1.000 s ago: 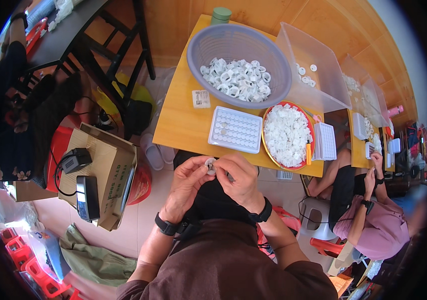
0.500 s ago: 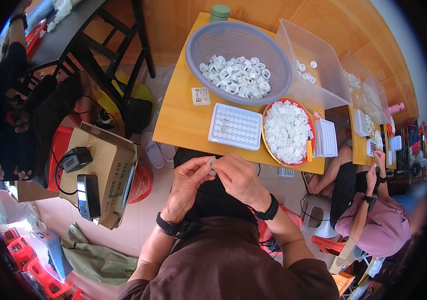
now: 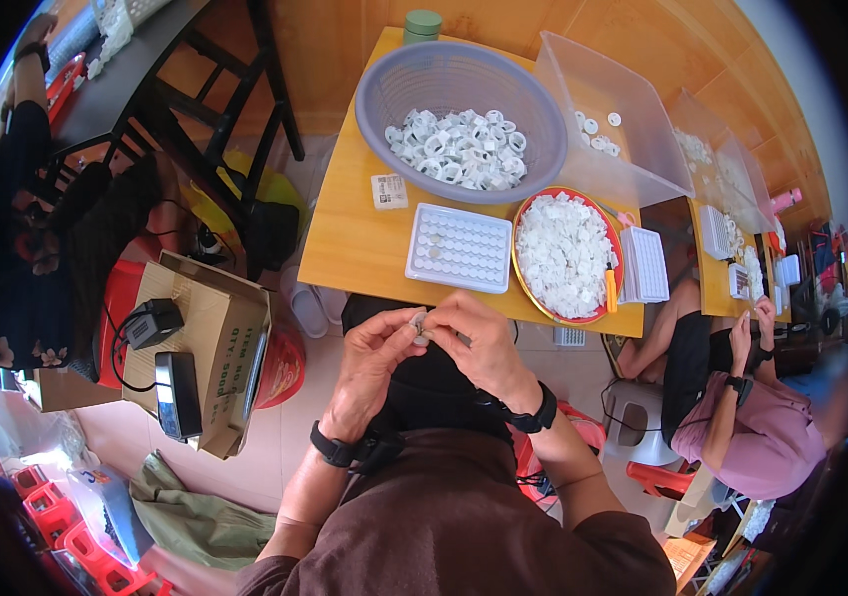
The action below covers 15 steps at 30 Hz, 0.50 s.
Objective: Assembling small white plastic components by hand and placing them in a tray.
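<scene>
From where I stand, with twelve o'clock straight ahead of the seated person, the left hand (image 3: 369,363) has its fingers narrowed on a small, pale, roundish piece (image 3: 418,324) above the lap, just short of the yellow wooden counter (image 3: 343,238). The right hand (image 3: 481,350) meets it, fingers drawn close together; whether they grip anything separate, I cannot tell.

From the hands, a white rectangular plastic tray with rows of round cells (image 3: 459,250) lies at one o'clock. At two o'clock, a round red dish with a golden rim (image 3: 618,253) holds heaped white pieces. A grey-purple oval plastic basin (image 3: 406,91) stands at twelve, part-filled with white rings.
</scene>
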{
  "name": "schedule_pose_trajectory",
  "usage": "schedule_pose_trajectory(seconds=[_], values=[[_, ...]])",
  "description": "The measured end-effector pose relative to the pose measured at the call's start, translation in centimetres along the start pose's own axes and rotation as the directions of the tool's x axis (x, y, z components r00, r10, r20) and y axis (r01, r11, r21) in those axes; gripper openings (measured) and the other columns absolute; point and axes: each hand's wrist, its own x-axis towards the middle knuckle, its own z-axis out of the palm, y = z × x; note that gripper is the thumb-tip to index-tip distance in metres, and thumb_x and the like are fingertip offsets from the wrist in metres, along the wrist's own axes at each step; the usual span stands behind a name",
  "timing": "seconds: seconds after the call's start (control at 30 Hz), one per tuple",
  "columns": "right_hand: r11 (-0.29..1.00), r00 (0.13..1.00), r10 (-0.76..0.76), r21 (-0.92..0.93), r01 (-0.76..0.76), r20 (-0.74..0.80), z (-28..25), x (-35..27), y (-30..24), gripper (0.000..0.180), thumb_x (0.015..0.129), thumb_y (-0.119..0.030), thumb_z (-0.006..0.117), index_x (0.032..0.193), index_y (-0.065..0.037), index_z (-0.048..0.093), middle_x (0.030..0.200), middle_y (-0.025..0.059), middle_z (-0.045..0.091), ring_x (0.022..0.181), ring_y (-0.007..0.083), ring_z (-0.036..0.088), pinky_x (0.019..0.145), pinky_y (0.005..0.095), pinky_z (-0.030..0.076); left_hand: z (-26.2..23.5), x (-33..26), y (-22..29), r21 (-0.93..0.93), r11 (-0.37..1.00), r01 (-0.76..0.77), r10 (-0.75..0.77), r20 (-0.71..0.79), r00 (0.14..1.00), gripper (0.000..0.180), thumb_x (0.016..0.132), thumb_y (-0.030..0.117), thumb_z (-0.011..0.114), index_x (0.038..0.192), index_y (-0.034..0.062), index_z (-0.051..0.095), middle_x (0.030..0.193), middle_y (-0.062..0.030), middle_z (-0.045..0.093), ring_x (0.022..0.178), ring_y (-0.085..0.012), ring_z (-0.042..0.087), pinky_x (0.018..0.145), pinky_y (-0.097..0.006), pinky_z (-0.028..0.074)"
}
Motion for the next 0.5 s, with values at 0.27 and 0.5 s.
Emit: schedule_pose_trajectory(seconds=[0.27, 0.5], values=[[0.909, 0.966, 0.256, 0.330, -0.256, 0.043, -0.33, -0.65, 0.20, 0.008, 0.078, 0.007, 0.061, 0.085, 0.002, 0.060, 0.084, 0.0053, 0.050, 0.073, 0.0107, 0.056, 0.062, 0.0212, 0.048, 0.50, -0.07, -0.26, 0.035, 0.999, 0.000, -0.001, 0.023, 1.000, 0.022, 0.086, 0.008, 0.059, 0.107, 0.0000, 0.061, 0.099, -0.0078, 0.063, 0.085, -0.0120, 0.061, 0.075, -0.024, 0.051], [0.809, 0.951, 0.304, 0.512, -0.287, 0.051, -0.47, -1.08, 0.86, 0.006, 0.079, 0.005, 0.061, 0.083, 0.003, 0.056, 0.084, 0.0027, 0.052, 0.075, 0.0099, 0.057, 0.065, 0.0219, 0.050, 1.04, -0.20, -0.32, 0.071, 0.997, -0.008, 0.005, 0.049, 0.999, 0.023, 0.086, 0.009, 0.058, 0.107, -0.0005, 0.060, 0.101, -0.0088, 0.063, 0.086, -0.0129, 0.060, 0.076, -0.025, 0.050]])
